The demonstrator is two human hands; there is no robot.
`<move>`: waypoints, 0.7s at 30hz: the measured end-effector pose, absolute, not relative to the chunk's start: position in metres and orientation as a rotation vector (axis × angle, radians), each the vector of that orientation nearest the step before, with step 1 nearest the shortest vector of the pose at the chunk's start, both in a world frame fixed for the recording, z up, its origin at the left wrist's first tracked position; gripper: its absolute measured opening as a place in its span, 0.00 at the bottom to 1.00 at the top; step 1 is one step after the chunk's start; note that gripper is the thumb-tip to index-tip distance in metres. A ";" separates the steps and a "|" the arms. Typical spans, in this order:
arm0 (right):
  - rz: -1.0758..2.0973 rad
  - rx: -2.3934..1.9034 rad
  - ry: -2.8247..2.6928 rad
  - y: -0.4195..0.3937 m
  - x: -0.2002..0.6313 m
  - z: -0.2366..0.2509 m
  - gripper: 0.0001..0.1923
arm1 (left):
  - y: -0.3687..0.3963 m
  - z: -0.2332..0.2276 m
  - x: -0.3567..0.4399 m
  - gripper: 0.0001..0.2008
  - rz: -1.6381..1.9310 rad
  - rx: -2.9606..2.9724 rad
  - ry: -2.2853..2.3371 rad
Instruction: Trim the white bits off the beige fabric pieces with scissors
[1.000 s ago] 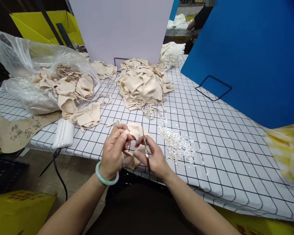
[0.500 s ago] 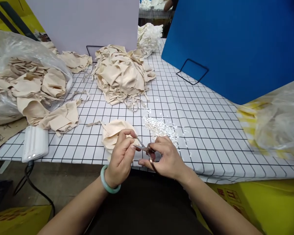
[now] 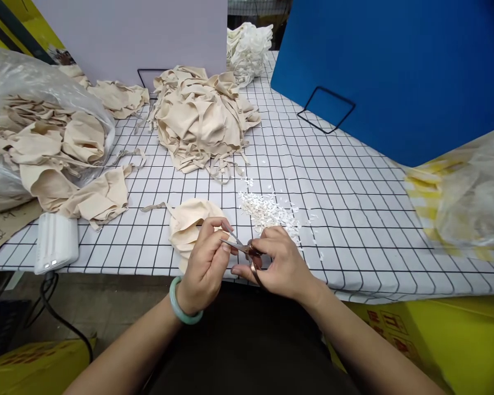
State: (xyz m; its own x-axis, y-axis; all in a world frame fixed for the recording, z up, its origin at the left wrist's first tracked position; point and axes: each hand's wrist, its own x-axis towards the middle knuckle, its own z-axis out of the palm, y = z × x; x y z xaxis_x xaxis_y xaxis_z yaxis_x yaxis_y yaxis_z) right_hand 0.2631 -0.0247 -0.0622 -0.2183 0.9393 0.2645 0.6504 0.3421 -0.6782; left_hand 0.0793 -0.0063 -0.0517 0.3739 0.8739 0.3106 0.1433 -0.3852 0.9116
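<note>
Beige fabric piece (image 3: 189, 225) lying at the near edge of the checked tabletop (image 3: 354, 219), one edge pinched between thumb and forefinger of the left hand (image 3: 208, 263). Small scissors (image 3: 241, 248) gripped in the right hand (image 3: 280, 263), fingers curled round the handles, blades slightly parted and pointing straight at the left fingertips (image 3: 224, 248). Main risk, judging from that closeness: a nicked fingertip if the blades close a little too far along. Second risk: a cut into the cloth body instead of the loose bit, given the soft, folding fabric. White snippets (image 3: 271, 211) heaped just beyond the hands, light enough to scatter. Larger beige pile (image 3: 201, 118) well apart, toward the back.
</note>
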 end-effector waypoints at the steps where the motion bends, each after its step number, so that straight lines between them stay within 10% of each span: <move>1: 0.570 -1.383 -1.960 -0.025 0.263 -0.062 0.25 | -0.006 -0.052 0.079 0.15 1.076 1.785 0.895; 21: 0.320 -1.503 -1.878 -0.040 0.282 -0.081 0.28 | -0.001 -0.052 0.100 0.13 0.954 1.892 0.793</move>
